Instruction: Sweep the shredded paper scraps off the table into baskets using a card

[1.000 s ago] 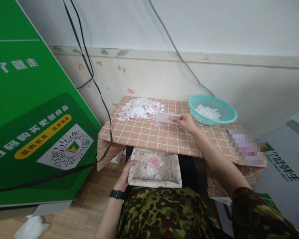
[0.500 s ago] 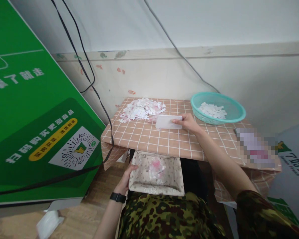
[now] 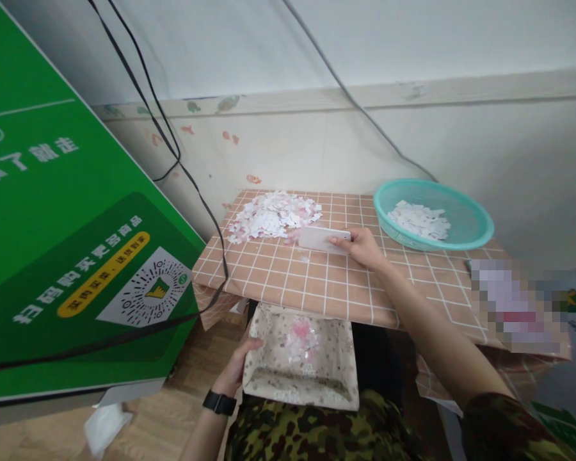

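Observation:
My right hand (image 3: 365, 248) grips the right end of a flat white rectangular scraper-like piece (image 3: 317, 238), held on edge at the tabletop. Beside it is a pile of small white and pale pink paper scraps (image 3: 276, 216), and a few pinkish bits lie by its left end. With my left hand (image 3: 240, 363) I hold the left rim of a shallow speckled tray (image 3: 333, 378), just below the table's front edge. Pink and white bits (image 3: 301, 338) lie inside the tray. The fingers under its rim are hidden.
A turquoise mesh basket (image 3: 480, 225) holding white scraps (image 3: 418, 221) stands at the table's back right. A checked cloth (image 3: 278, 275) covers the table. A blurred-out flat object lies at right. A green printed panel (image 3: 100, 192) and a dangling black strap (image 3: 206, 205) are at left.
The tray has come slightly down and towards my body. The white piece is tipped more upright, low over the cloth. The whole view has shifted a little.

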Motion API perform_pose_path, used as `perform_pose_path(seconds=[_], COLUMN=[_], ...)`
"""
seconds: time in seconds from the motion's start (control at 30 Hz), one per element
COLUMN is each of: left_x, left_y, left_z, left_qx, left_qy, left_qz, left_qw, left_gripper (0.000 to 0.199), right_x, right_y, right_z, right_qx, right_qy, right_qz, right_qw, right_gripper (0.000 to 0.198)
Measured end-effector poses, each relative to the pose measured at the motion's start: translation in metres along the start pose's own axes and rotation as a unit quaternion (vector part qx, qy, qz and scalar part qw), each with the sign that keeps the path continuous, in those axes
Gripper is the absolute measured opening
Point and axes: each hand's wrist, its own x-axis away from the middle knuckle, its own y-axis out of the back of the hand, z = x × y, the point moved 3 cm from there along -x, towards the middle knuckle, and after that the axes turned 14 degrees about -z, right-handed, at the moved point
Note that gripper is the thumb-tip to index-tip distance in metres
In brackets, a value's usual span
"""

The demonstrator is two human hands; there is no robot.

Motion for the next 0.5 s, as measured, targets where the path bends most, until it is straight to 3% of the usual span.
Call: perform_pose_path(seconds=[0.1,0.23,0.4,0.5], left_x=[0.005,0.011,0.015,0.013], left_y=[0.001,0.005,0.004,0.002], left_z=[0.000,0.001,-0.002,-0.004], left_qx=[-0.005,0.006,0.043,0.046], left_qy=[0.012,0.015,0.007,-0.003], left_qz=[-0.017,-0.047,-0.044,-0.053], left_qw=[1.000,0.999,0.998,0.998], left_gripper=[0.049,0.050,0.053,0.054], right_x=[0.001,0.001,0.002,0.004], right_y=[0.002,0.009,0.005,0.006], right_z=[-0.006,-0.013,-0.013,-0.013], right_qx=[0.003,0.019,0.029,0.015], right_qy=[-0.004,0.002,0.015,-0.003], right_qz=[0.008,-0.033,0.002,-0.012], right_qw=[1.000,0.999,0.999,1.000], right_gripper=[0.044,0.044,0.041,0.041])
